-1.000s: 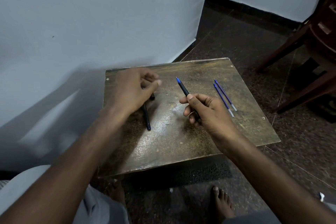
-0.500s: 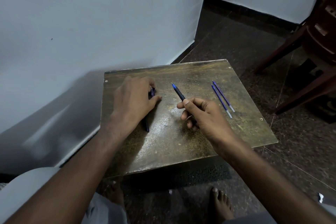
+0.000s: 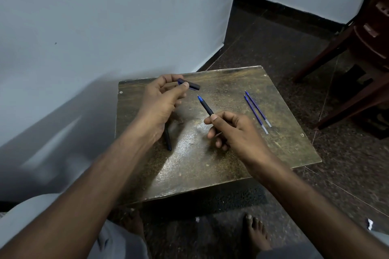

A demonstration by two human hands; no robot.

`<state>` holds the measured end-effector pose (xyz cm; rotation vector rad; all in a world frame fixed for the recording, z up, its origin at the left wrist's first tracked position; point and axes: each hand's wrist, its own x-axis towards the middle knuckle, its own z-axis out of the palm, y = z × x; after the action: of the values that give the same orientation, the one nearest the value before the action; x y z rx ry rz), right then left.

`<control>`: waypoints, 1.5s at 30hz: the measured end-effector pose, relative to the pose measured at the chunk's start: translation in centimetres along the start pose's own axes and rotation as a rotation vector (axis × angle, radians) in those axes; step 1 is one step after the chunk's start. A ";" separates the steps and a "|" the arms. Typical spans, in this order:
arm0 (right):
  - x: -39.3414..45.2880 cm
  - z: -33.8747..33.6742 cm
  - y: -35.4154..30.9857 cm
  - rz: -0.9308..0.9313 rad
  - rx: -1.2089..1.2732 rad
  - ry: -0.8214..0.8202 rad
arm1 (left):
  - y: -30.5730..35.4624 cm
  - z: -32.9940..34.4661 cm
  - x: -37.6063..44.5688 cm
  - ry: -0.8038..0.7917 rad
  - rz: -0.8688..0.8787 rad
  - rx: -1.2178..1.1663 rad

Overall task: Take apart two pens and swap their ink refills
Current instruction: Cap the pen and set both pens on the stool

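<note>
My right hand (image 3: 233, 130) grips a dark pen (image 3: 205, 105) by its lower half, its blue tip pointing up and to the left above the small wooden table (image 3: 210, 166). Raised over the table's far left part, my left hand (image 3: 162, 101) pinches a short dark pen cap (image 3: 190, 85) between thumb and fingers. A second dark pen (image 3: 167, 139) lies on the table under my left wrist, partly hidden. Two blue ink refills (image 3: 257, 109) lie side by side on the table's right part, apart from both hands.
A pale wall stands close on the left and behind. Dark wooden chair legs (image 3: 345, 82) rise at the right on the dark floor. My bare feet (image 3: 254, 231) rest under the table's near edge.
My left hand rose from the table, where it was pressed down on the second pen, and now holds the cap up. My right hand kept its pen and shifted slightly.
</note>
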<state>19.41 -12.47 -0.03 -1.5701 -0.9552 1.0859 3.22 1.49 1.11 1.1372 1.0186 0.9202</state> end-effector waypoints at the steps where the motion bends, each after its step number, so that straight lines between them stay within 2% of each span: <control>1: 0.0 0.1 0.0 -0.004 -0.008 -0.003 | -0.1 -0.1 0.2 0.005 -0.013 -0.031; 7: 0.0 0.3 -0.1 -0.010 -0.020 0.025 | -0.2 -0.7 0.8 -0.004 -0.016 -0.066; 17: -0.2 0.2 -0.5 -0.015 -0.022 0.041 | -0.9 -1.0 1.2 -0.011 0.036 0.055; 26: -0.2 0.1 -0.4 -0.011 -0.030 0.048 | -0.7 -0.8 1.1 0.035 0.054 0.069; 29: -0.2 0.0 -0.4 -0.009 -0.032 0.044 | -0.5 -0.7 0.6 0.001 0.059 0.118; 32: -0.2 -0.1 -0.4 -0.021 -0.043 0.045 | -0.5 -0.3 -0.3 -0.077 0.110 0.226; 34: -0.2 -0.1 -0.3 -0.032 -0.055 0.051 | -0.7 0.3 -1.0 -0.102 0.183 0.386; 38: -0.3 -0.1 0.1 -0.038 -0.105 0.093 | -1.0 1.5 -2.2 -0.047 0.339 0.576; 45: -0.2 0.2 0.1 -0.104 -0.182 0.129 | -0.7 2.0 -2.5 -0.025 0.363 0.522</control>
<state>19.12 -12.62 -0.08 -1.6956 -1.0584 0.8346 4.49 -1.55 1.07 1.8109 1.0838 0.9434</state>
